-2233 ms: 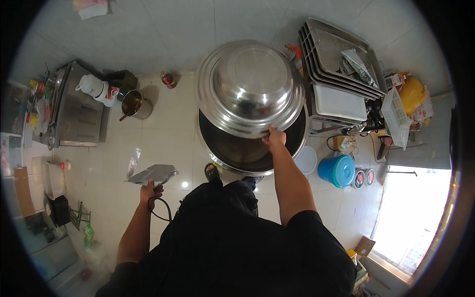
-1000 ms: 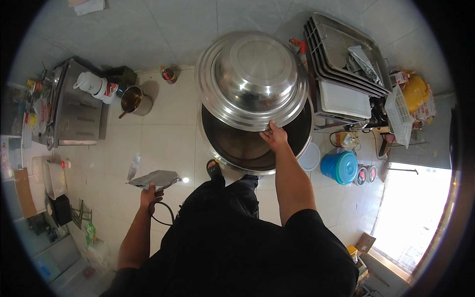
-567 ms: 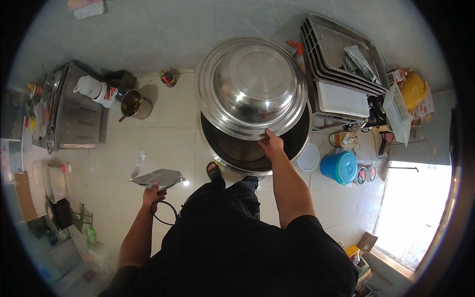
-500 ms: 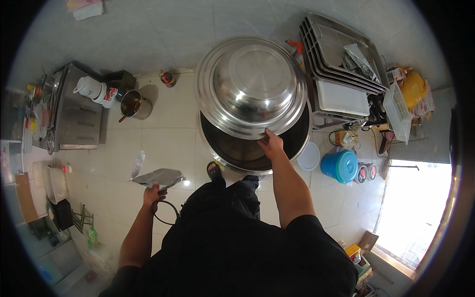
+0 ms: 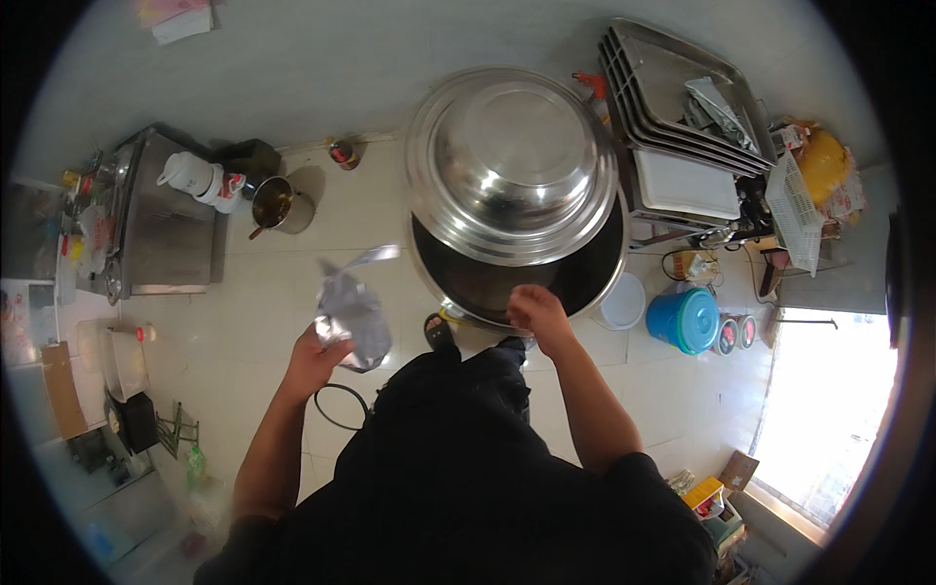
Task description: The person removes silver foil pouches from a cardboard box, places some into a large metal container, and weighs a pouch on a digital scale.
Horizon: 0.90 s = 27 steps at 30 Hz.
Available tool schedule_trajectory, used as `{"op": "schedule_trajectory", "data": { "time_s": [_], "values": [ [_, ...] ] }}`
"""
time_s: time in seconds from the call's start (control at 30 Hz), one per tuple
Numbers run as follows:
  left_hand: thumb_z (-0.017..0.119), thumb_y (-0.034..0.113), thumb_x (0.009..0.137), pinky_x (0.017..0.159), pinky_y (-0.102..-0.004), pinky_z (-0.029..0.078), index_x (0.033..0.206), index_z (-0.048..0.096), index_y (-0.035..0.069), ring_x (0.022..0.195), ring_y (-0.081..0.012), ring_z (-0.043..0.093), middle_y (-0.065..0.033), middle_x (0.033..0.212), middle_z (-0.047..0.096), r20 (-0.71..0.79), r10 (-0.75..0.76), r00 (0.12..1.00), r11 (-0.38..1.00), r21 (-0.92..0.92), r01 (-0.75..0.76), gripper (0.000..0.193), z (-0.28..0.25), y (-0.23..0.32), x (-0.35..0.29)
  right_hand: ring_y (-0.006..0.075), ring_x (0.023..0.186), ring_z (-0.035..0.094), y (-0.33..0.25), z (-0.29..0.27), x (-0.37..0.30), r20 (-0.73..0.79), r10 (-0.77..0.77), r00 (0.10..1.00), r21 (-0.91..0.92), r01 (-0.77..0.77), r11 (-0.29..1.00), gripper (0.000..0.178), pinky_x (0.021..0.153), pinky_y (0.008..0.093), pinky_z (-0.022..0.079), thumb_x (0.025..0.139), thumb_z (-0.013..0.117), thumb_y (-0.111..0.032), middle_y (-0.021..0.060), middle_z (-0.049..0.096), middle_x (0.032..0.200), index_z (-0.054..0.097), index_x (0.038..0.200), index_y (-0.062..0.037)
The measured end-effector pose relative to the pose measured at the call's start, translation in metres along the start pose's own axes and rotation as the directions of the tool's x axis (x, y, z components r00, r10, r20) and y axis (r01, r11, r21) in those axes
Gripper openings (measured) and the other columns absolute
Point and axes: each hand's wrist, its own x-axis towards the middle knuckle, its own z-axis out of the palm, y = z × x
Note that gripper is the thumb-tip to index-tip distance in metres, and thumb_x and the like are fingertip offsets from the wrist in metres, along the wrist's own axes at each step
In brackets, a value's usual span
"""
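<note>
The right hand [image 5: 534, 314] has just come away from the rim of the upturned stainless-steel basins [image 5: 517, 136], which it was gripping half a second ago. It now hangs over the near side of the big round metal vat [image 5: 458, 258], apart from the basin rim. Its fingers look loosely curled but are slightly blurred; nothing shows between them, though I cannot tell how far they are closed. The nested basins lie bottom up across the far part of the vat's mouth, much as before, with a dark crescent of the interior exposed on the near side, so they appear to stay put without a hand on them. The left hand [image 5: 317, 359] is closed on a silver foil pouch [image 5: 353, 317], its thumb across the lower part. The pouch has swung in from the left: it was held flatter and farther out, and now it stands more upright, just left of the vat, a narrow shiny strip at its top reaching toward the basins. In effect, the right hand looks released from the basins, the pouch is the one thing visibly held, and both hands are nearer each other. A black cord loop [image 5: 341, 427] hangs just below the left hand.
</note>
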Motion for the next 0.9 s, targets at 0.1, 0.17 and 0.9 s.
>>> {"op": "schedule_trajectory", "data": {
  "time_s": [0.1, 0.17, 0.9],
  "values": [
    [0.065, 0.012, 0.088, 0.081, -0.0253, 0.043, 0.104, 0.060, -0.002, 0.091, -0.0084, 0.052, 0.0003, 0.099, 0.059, 0.162, 0.004, 0.987, 0.999, -0.047, 0.004, 0.022, 0.009, 0.041, 0.013, 0.0160, 0.107, 0.053, 0.001, 0.032, -0.017, 0.246, 0.047, 0.968, -0.054, -0.034, 0.998, 0.052, 0.086, 0.0320, 0.046, 0.089, 0.063, -0.029, 0.0033, 0.058, 0.112, 0.047, 0.134, -0.0072],
    [0.067, 0.019, 0.089, 0.080, -0.0255, 0.042, 0.097, 0.063, -0.001, 0.089, -0.0079, 0.052, 0.0015, 0.094, 0.060, 0.223, 0.055, 0.973, 0.979, -0.205, -0.008, 0.022, 0.019, 0.060, 0.017, 0.0166, 0.111, 0.051, 0.002, 0.054, -0.016, 0.270, 0.005, 0.963, -0.022, 0.001, 1.000, 0.056, 0.092, 0.0343, 0.042, 0.091, 0.060, -0.033, 0.0037, 0.055, 0.119, 0.043, 0.137, -0.0076],
    [0.061, 0.031, 0.091, 0.057, -0.0296, 0.040, 0.072, 0.057, -0.002, 0.059, -0.0146, 0.049, -0.0028, 0.062, 0.054, 0.091, 0.171, 0.981, 0.927, 0.323, -0.191, 0.038, 0.144, 0.066, 0.102, 0.0163, 0.091, 0.063, -0.008, -0.065, -0.054, -0.118, -0.255, 0.960, 0.465, 0.280, 0.840, 0.035, 0.081, 0.0337, 0.053, 0.096, 0.053, -0.038, 0.0037, 0.065, 0.101, 0.059, 0.111, -0.0070]
  ]
}}
